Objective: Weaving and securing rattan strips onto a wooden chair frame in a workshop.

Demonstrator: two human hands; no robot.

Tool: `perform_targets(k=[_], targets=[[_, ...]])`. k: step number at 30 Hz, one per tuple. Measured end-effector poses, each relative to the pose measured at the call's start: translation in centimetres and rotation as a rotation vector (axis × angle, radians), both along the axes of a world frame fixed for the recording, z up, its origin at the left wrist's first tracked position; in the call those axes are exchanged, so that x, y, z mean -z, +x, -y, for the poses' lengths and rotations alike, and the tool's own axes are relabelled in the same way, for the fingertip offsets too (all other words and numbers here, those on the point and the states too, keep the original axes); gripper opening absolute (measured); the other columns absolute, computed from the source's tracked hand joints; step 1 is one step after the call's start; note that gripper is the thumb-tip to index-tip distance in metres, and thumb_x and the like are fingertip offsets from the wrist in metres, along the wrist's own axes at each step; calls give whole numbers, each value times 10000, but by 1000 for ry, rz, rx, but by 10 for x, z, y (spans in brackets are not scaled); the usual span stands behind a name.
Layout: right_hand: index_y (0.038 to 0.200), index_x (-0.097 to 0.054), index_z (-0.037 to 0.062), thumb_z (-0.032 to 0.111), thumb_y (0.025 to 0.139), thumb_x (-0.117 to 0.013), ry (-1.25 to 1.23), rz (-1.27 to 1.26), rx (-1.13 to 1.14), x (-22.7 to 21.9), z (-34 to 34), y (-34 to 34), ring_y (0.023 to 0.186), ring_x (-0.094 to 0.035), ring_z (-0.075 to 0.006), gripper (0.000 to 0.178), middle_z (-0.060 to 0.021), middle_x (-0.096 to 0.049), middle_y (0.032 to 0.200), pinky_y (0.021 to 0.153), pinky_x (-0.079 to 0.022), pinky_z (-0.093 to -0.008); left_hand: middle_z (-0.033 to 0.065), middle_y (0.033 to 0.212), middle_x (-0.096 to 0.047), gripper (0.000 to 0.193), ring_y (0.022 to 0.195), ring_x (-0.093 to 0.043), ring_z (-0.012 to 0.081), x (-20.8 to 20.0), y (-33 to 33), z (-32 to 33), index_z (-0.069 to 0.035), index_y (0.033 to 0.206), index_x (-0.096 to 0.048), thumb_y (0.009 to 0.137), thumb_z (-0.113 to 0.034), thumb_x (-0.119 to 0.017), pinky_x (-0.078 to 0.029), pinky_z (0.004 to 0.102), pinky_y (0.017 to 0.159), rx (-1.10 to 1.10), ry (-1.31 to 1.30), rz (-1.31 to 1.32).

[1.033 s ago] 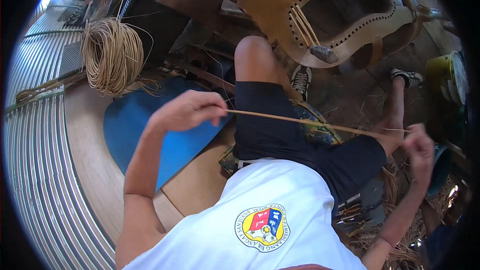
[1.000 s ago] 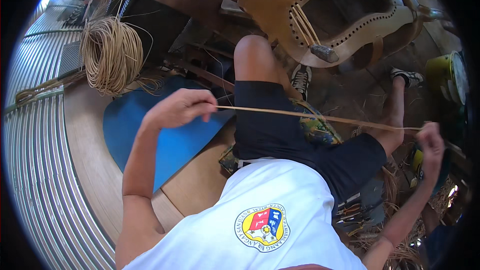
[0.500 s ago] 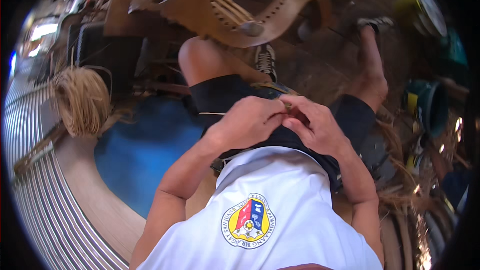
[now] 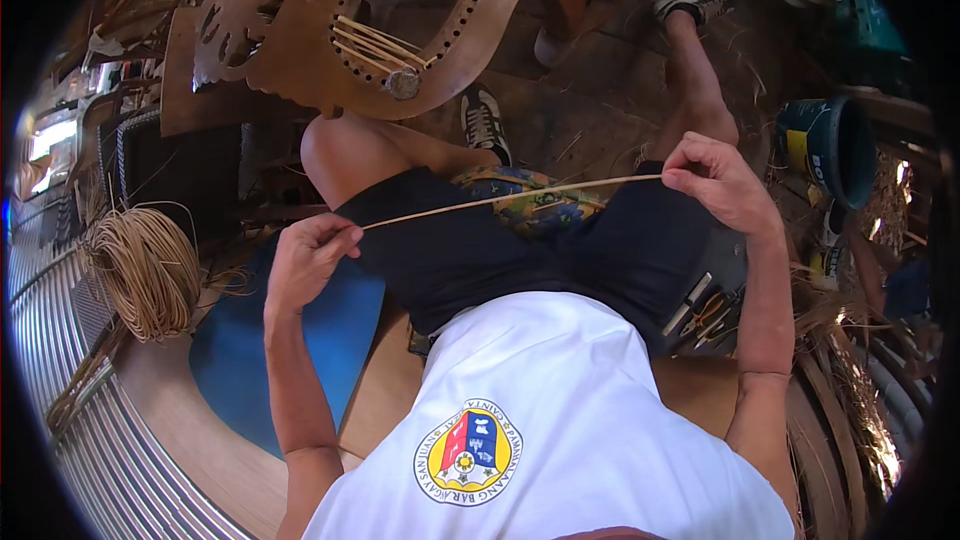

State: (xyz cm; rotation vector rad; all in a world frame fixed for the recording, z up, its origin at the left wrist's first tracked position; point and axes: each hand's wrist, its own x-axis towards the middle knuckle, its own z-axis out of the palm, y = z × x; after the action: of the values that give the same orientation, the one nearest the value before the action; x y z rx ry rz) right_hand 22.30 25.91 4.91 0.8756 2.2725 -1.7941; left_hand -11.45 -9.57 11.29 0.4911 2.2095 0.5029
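A thin, pale cane strand (image 4: 500, 199) stretches nearly straight across my lap, its right end higher than its left. My left hand (image 4: 308, 256) pinches one end between thumb and fingers. At the other end, my right hand (image 4: 724, 183) grips the strand in a closed pinch. Beyond my knees stands a curved brown wooden furniture frame (image 4: 490, 2) with a row of holes along its edge. Several cane strips (image 4: 372, 40) cross an opening in it, near a round greyish piece (image 4: 404, 84).
A coil of cane (image 4: 146, 275) lies at the left, by a blue panel (image 4: 235, 365). Pliers (image 4: 712, 314) and other tools rest beside my right thigh. A dark green bucket (image 4: 850, 155) stands at the right, with stacked wooden lengths below it.
My hands were together at my lap; they have moved far apart, drawing the cane strand out between them. The view has shifted, so the frame appears further left.
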Motion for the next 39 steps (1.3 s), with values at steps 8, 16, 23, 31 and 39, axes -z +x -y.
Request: perform_targets(k=[8,16,23,31,39], targets=[[948,-702,-19,54,915,-683,-136,48,-46,3,-1,5,807,-537,-68,83,9,-557,881,719,-440,-235,28,844,-695,155,741,-606,66,14,0,9,-60,850,-644,918,-149,-751,-454,206,636,-225,422,12],[927,-718,-25,100,892,-705,-200,132,-96,11,-1,5,791,-522,-60,131,16,-558,854,705,-433,-238,76,886,-711,147,778,-702,135,38,20,-7,-73,963,-592,941,-121,-729,-581,249,698,-569,679,139],[930,-710,-31,92,883,-688,-109,137,-110,14,-1,7,785,-525,-85,134,-4,-554,869,701,-437,-260,82,875,-707,153,756,-689,122,39,28,-12,-49,955,-582,936,-94,-727,-563,229,682,-589,681,55],[1121,-663,-26,113,857,-707,254,82,-145,13,1,12,966,-623,-250,302,-121,-626,1026,870,-494,-345,58,870,-713,159,752,-687,108,37,35,-15,-73,965,-599,927,-119,-746,-558,220,685,-567,722,48],[1328,-570,-11,176,896,-712,152,-312,-56,2,91,-69,1094,-646,-317,492,-198,-655,1188,966,-499,-371,57,899,-692,136,792,-654,93,52,104,-72,-36,974,-586,930,-44,-714,-536,224,720,-333,737,229]])
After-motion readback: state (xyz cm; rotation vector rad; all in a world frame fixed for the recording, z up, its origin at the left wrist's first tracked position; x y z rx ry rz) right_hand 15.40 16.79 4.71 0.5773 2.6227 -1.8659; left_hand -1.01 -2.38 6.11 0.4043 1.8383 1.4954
